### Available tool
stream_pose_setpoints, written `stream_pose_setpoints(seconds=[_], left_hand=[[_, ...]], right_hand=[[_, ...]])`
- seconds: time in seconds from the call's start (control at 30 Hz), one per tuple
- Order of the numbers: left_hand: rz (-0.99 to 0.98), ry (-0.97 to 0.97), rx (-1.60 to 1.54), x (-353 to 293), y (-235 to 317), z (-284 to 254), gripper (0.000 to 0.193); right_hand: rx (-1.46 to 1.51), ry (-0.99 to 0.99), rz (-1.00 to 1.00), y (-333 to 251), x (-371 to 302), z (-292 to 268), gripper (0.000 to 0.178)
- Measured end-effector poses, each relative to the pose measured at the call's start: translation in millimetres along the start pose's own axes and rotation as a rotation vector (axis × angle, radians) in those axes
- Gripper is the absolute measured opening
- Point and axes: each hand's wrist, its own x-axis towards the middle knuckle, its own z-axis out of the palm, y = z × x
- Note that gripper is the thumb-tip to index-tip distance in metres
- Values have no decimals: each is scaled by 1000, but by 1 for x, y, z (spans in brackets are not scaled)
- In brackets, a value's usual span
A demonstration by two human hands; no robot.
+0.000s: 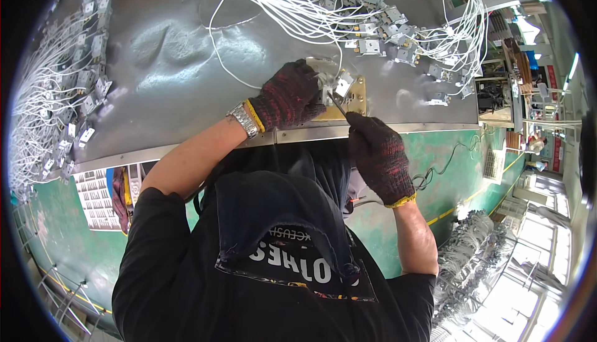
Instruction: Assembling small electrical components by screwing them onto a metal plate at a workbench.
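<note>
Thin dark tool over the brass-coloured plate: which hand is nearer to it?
Right. The right hand holds the tool; the left hand is just left of its tip, at the left side of the plate.

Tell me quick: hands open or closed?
Left hand: curled at the flat gold-coloured metal plate; hold unclear.
Right hand: closed on a thin, dark, rod-shaped tool.

- The gloved left hand [287,95] rests at a brass-coloured plate [357,100] near the metal table's [155,115] edge; its fingertips are partly hidden.
- The gloved right hand [380,152] grips a thin dark tool [336,102] — its tip points in among small metal parts [344,84] on the plate.
- White wires [273,3] run to clustered metal pieces [388,24] beyond the hands — more wired pieces [93,46] lie at far left.
</note>
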Motion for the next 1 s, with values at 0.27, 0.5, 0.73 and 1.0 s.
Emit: stream_pose_setpoints(seconds=[0.27, 0.5, 0.73, 1.0], left_hand=[[-32, -32, -82, 0, 5, -2, 60], [28, 20, -80, 5, -3, -2, 57], [-49, 89, -160, -14, 4, -10, 54], [-793, -280, -445, -11, 53, -67, 51]], right_hand=[[24, -40, -4, 3, 3, -4, 29], [134, -30, 69, 12, 2, -4, 34], [346, 91, 150, 37, 15, 34, 47], [84, 141, 277, 64, 62, 69, 61]])
